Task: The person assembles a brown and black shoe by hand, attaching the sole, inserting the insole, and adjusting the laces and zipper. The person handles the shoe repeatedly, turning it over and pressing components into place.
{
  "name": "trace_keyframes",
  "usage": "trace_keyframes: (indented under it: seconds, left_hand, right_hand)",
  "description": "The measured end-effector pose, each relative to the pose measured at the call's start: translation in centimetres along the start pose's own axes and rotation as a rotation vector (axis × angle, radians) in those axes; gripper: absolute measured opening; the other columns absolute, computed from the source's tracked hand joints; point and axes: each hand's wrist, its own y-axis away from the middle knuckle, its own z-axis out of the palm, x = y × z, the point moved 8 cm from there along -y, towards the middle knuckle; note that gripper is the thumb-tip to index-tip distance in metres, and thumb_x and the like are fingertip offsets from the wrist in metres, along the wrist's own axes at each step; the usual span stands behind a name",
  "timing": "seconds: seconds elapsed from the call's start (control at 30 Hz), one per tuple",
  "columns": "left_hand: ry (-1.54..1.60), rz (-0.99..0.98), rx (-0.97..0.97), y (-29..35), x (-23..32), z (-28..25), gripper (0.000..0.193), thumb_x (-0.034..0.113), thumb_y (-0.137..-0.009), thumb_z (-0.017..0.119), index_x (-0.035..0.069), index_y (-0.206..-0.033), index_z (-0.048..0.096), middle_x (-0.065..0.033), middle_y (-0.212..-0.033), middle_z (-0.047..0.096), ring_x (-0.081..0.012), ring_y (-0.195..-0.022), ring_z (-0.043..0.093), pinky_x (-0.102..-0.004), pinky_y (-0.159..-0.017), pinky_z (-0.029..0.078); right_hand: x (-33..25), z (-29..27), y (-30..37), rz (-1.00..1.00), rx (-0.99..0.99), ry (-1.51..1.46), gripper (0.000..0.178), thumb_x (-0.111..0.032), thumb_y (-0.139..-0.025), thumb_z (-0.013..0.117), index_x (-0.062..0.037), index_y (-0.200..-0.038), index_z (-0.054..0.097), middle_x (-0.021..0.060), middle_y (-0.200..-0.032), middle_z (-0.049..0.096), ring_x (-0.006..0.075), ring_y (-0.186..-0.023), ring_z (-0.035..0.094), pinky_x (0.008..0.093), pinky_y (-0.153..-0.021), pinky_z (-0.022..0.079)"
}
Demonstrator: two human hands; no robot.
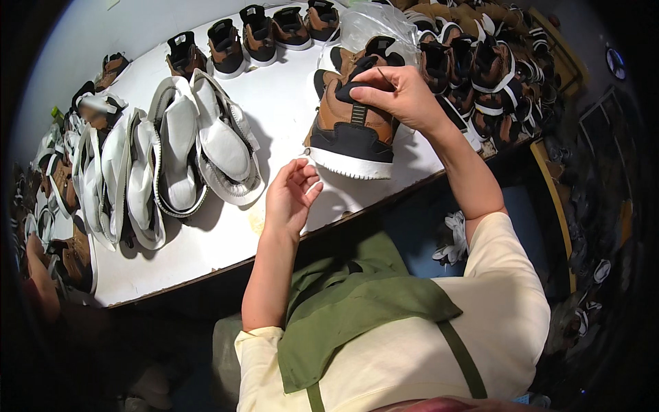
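Observation:
A brown and black sneaker (353, 130) with a white sole is tilted up at the middle right of the white table, its heel toward me. My right hand (395, 96) grips its padded black collar between thumb and fingers. Close to the left edge of the sole is my left hand (294, 189), its fingers curled in and palm turned up. A tiny grey bit (307, 152) shows between those fingertips and the sole; I cannot make out whether they hold it. More brown and black shoe parts show just behind the gripped sneaker, partly hidden by it.
Several white shoe soles with pale liners (180, 151) lie on the table (274, 110) at left. Brown and black sneakers (257, 38) line its far edge. A clear plastic bag (374, 24) and a shoe pile (480, 65) are at far right. Another person's arm (41, 275) shows far left.

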Motion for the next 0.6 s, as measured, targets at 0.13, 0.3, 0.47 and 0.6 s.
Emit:
trace_keyframes:
  seconds: [0.13, 0.3, 0.47, 0.6]
  left_hand:
    - [-0.312, 0.438, 0.090, 2.5, 3.3, 0.7, 0.012, 0.015, -0.094, 0.058, 0.003, -0.097, 0.057, -0.0033, -0.083, 0.059, -0.0104, -0.077, 0.055, -0.0251, -0.074, 0.047]
    - [-0.726, 0.750, 0.013, 5.7, 4.1, 4.3, 0.027, 0.007, -0.086, 0.066, -0.001, -0.109, 0.055, -0.0076, -0.107, 0.056, -0.0153, -0.099, 0.055, -0.0304, -0.088, 0.047]
    - [-1.047, 1.026, 0.025, 7.8, 4.5, 7.3, 0.052, 0.010, -0.073, 0.077, -0.001, -0.117, 0.053, -0.0150, -0.119, 0.053, -0.0270, -0.110, 0.052, -0.0379, -0.095, 0.043]
    - [-1.176, 1.175, -0.054, 8.8, 4.5, 10.1, 0.059, 0.012, -0.070, 0.079, -0.003, -0.119, 0.052, -0.0193, -0.120, 0.052, -0.0329, -0.110, 0.051, -0.0404, -0.096, 0.041]
  right_hand:
    - [-0.1, 0.3, 0.3, 0.011, 0.007, -0.039, 0.032, -0.022, -0.085, 0.076, 0.0048, -0.100, 0.071, 0.0024, -0.081, 0.066, 0.0056, -0.073, 0.056, 0.0195, -0.065, 0.046]
    - [-0.3, 0.5, 0.6, -0.043, 0.018, -0.050, 0.031, -0.022, -0.086, 0.075, 0.0040, -0.101, 0.070, 0.0012, -0.081, 0.065, 0.0051, -0.072, 0.055, 0.0194, -0.065, 0.046]
    - [-0.3, 0.7, 0.9, -0.030, 0.000, -0.070, 0.029, -0.021, -0.086, 0.074, 0.0034, -0.102, 0.069, 0.0002, -0.082, 0.065, 0.0049, -0.075, 0.056, 0.0200, -0.066, 0.047]
    - [-1.1, 1.8, 1.3, -0.018, -0.027, -0.109, 0.028, -0.019, -0.087, 0.073, 0.0037, -0.103, 0.069, 0.0008, -0.083, 0.066, 0.0053, -0.077, 0.057, 0.0206, -0.068, 0.048]
